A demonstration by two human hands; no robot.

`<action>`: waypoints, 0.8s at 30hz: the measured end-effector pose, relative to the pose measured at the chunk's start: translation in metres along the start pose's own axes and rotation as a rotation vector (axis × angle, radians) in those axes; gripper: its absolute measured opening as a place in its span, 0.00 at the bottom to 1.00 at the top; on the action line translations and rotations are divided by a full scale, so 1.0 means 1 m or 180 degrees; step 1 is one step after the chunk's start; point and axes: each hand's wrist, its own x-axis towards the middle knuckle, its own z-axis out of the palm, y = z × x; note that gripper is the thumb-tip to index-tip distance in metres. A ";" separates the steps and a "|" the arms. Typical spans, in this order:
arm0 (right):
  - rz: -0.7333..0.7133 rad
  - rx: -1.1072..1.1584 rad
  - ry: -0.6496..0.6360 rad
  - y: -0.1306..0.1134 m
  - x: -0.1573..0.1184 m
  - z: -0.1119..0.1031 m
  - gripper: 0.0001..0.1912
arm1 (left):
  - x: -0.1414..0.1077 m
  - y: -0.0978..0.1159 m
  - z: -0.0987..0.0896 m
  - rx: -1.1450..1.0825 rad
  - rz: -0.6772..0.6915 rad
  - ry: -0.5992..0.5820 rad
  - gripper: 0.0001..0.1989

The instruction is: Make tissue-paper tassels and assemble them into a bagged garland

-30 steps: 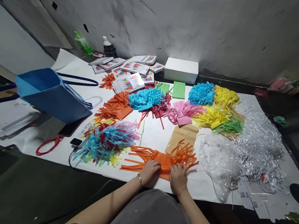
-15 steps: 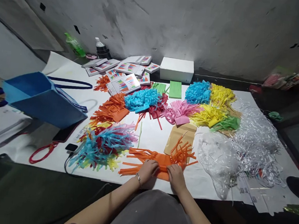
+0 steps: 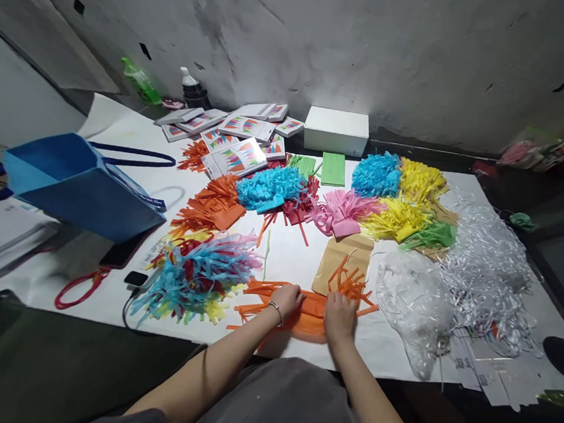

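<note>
A sheet of orange fringed tissue paper (image 3: pixel 308 325) lies flat at the front of the table, with cut strips spreading to its left and right ends. My left hand (image 3: pixel 287 298), a bracelet at its wrist, has its fingers closed on the upper left part of the sheet's uncut middle. On the right side, my right hand (image 3: pixel 340 315) grips the same paper near where the strips start. Its fingertips are partly hidden among the strips. Behind the right hand, some orange strips overlap a brown paper piece (image 3: pixel 331 269).
Tissue tassels lie across the table: a multicoloured bunch (image 3: pixel 200 277), blue ones (image 3: pixel 270 187), pink (image 3: pixel 344 211) and yellow (image 3: pixel 398 219). At right sit a clear plastic bag (image 3: pixel 413 304) and a white string heap (image 3: pixel 490 271). A blue bag (image 3: pixel 79 185) stands left; a white box (image 3: pixel 336 130) is behind.
My right hand has moved slightly right and up along the orange paper. The left hand has shifted a little up, and more of the paper's middle shows between them.
</note>
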 end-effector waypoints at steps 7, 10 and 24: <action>-0.1098 0.0209 0.0015 -0.007 -0.022 0.001 0.12 | 0.008 0.001 0.000 0.0071 -0.0011 0.0101 0.16; -0.1092 0.0229 0.0085 -0.006 -0.023 0.007 0.11 | -0.004 0.001 -0.003 0.0082 0.0137 0.0345 0.15; -0.0907 0.0175 -0.0103 -0.001 -0.023 -0.006 0.08 | -0.033 -0.026 0.038 0.0252 0.1752 0.0905 0.08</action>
